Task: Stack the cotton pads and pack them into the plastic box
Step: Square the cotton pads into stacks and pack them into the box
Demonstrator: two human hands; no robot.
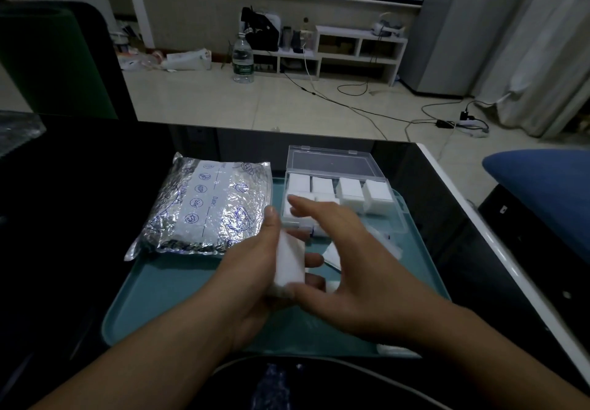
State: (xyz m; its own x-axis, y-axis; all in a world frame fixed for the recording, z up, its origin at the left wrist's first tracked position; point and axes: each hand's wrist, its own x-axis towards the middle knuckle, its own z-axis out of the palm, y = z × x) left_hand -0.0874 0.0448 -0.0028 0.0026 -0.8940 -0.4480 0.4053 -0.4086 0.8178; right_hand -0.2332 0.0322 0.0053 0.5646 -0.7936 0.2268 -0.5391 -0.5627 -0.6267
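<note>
White square cotton pads, a stack [289,262], stand gripped in the left hand [252,278], long axis running near to far; the right hand [344,262], fingers spread, hovers beside. Clear plastic box [396,205] lies just beyond, nearer the right hand.

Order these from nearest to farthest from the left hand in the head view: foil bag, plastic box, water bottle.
From the left hand:
1. Foil bag, beside the thumb, on the tray's left.
2. Plastic box, open, at the tray's far right.
3. Water bottle, on the floor beyond the table.
</note>
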